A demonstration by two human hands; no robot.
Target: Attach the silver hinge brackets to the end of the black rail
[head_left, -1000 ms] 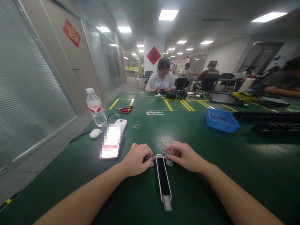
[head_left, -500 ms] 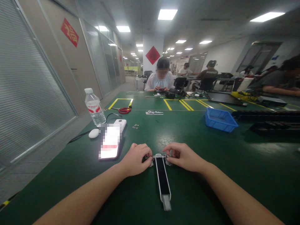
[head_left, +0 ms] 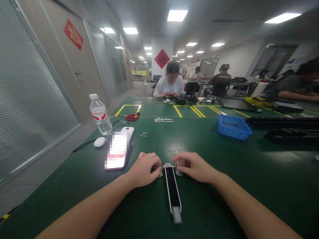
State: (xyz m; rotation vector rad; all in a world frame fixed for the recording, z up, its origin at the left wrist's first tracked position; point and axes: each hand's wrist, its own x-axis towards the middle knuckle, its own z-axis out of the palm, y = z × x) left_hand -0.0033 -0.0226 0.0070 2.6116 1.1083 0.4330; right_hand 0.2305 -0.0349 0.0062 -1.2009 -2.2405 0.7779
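A long narrow device (head_left: 173, 191) lies on the green table in front of me. It has a black strip in a white frame, a grey tab at the near end and a metal crossbar at the far end. My left hand (head_left: 147, 168) pinches the crossbar's left end between thumb and curled fingers. At the right end, the thumb and fingertips of my right hand (head_left: 193, 166) close on the crossbar too. Small metal plates show beneath both sets of fingertips, partly hidden by them.
Left on the green table (head_left: 99, 202) are a lit phone (head_left: 117, 152), a white mouse-like object (head_left: 99, 142), a water bottle (head_left: 100, 114) and red-handled scissors (head_left: 132, 117). Small metal rings (head_left: 144, 134) lie ahead. A blue bin (head_left: 233, 127) stands right; a person (head_left: 170, 83) sits opposite.
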